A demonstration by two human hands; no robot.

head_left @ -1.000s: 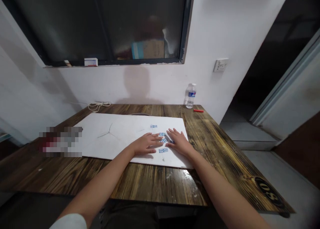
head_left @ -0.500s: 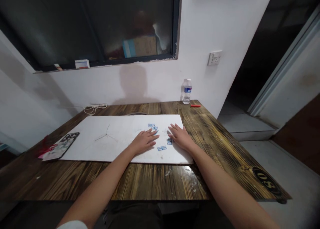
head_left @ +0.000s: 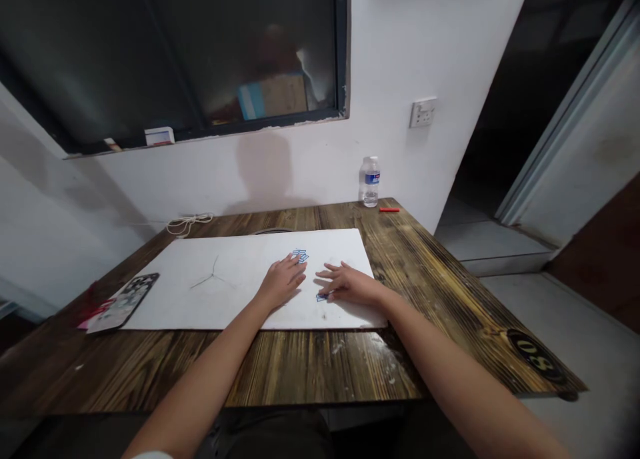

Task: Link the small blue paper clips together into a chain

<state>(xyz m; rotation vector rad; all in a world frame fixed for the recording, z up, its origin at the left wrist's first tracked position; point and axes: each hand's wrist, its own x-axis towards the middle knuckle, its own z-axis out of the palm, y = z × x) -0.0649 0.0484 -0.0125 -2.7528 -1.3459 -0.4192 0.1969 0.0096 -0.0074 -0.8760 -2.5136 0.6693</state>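
Near the center of the frame, the left hand (head_left: 281, 282) lies palm down on the white board (head_left: 245, 305), fingers slightly spread, its fingertips at the upper blue-outlined pieces (head_left: 301, 253), which cluster at the board's far side. Just right of center, the right hand (head_left: 350, 284) has its fingers spread and bent over the lower blue-outlined piece (head_left: 321, 297), thumb and fingertips close to it, though whether they pinch it I cannot tell; a clear bottle (head_left: 371, 182) stands beyond, upper right of center.
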